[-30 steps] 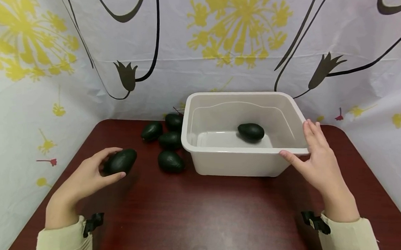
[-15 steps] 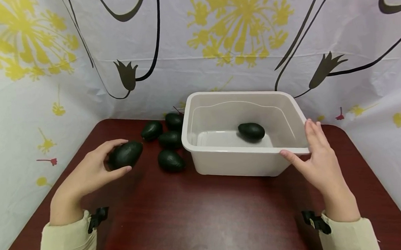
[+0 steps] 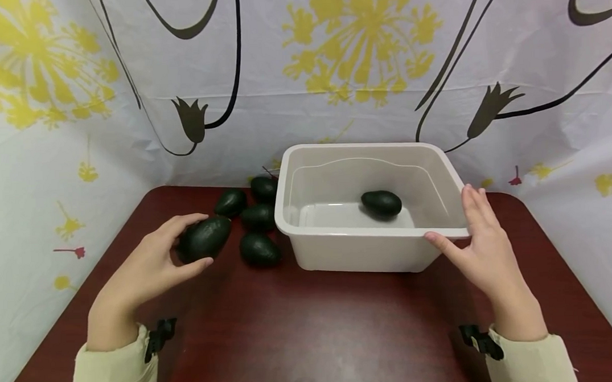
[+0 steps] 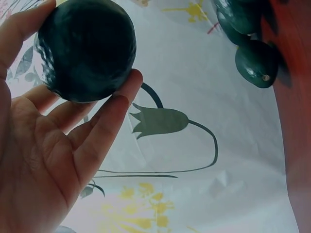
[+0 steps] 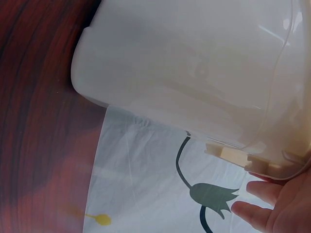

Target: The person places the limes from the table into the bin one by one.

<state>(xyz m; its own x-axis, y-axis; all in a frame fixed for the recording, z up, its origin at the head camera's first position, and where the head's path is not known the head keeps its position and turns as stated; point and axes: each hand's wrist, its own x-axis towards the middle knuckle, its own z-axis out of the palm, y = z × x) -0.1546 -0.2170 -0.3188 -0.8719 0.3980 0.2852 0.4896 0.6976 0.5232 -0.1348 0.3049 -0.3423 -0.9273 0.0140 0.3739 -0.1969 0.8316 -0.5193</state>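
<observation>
Setting: dark red-brown table point(image 3: 312, 339) backed by a white curtain point(image 3: 331, 53) printed with yellow flowers and black tulip outlines.
Left grip: left hand point(image 3: 150, 266) curled round a dark green avocado point(image 3: 204, 239), thumb on the near side, fingers over the far side; held clear of the table, probably mid-carry.
Same grip, wrist view: avocado point(image 4: 86, 48) seated against the fingertips point(image 4: 121, 92), palm open behind it, not squeezed hard.
Right grip: right hand point(image 3: 480, 246) flat against the near right corner of a white plastic tub point(image 3: 339, 252), fingers straight, thumb along the rim; apparently steadying the tub, not lifting it.
Inside tub: one avocado in the tub point(image 3: 382, 203), lying on its side near the back wall.
Loose pile: four avocados on the table point(image 3: 258, 216), clustered just left of the tub, close to the held one.
Arm pose: both forearms in pale yellow sleeves point(image 3: 116, 373), black wrist clips showing; left wrist angled inward toward the tub, right wrist straight.
</observation>
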